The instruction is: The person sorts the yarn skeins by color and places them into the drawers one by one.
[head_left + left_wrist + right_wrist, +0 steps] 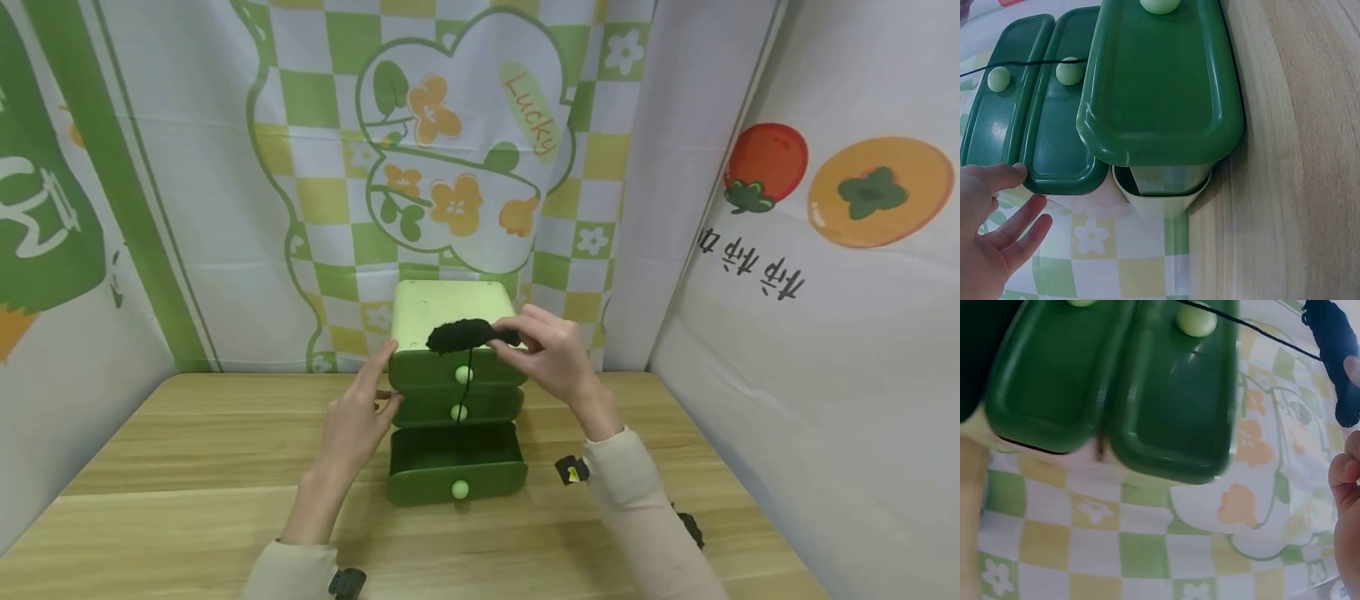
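A small cabinet (453,304) with a pale green top and three dark green drawers stands upright on the table. Its bottom drawer (457,485) is pulled out; the top drawer (420,368) and middle drawer (427,408) look closed. My left hand (356,421) rests against the cabinet's left side, fingertips touching near the drawer fronts' edges. Before the cabinet top, my right hand (551,350) pinches a fuzzy black bundle of yarn (459,335) between thumb and fingers. A thin black strand (1260,330) hangs from it across the upper knobs.
A wooden table (225,467) carries the cabinet. Near the right sleeve lies another dark piece (692,529), partly hidden. A patterned cloth (322,167) hangs behind, with printed walls left and right. The pulled-out drawer juts toward me.
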### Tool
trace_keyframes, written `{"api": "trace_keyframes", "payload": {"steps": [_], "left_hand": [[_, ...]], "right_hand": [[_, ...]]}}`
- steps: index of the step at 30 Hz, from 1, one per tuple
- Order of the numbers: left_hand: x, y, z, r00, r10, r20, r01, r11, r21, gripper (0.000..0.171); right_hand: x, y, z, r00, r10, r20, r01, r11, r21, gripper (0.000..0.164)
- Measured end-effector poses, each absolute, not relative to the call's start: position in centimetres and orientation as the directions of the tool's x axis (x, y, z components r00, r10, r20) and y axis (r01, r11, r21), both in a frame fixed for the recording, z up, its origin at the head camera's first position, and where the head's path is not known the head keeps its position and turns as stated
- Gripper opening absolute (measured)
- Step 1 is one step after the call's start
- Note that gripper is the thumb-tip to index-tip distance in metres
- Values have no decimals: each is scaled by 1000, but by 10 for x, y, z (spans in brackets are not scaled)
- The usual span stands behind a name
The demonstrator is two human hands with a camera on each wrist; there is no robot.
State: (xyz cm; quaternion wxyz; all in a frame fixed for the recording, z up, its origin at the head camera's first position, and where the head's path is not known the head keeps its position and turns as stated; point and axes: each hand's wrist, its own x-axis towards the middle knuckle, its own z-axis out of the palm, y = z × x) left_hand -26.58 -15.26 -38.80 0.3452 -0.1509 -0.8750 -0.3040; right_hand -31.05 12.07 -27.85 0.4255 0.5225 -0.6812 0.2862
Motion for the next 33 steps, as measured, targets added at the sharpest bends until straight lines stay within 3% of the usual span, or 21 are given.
{"api": "trace_keyframes", "payload": {"steps": [13,23,33], "left_hand": [[-265,-153,-387,-740,48,671,460,764,452,89],[-266,-153,-388,-726,54,685,469,768,437,90],[-266,-153,-389,-712,57,700,480,767,426,89]], "right_hand": [[-308,115,-316,-160,-510,845,-958,287,-8,20],[-307,113,-340,-172,-518,838,-949,317,1,21],[-307,111,-358,-144,-524,840,-951,308,29,22]]}}
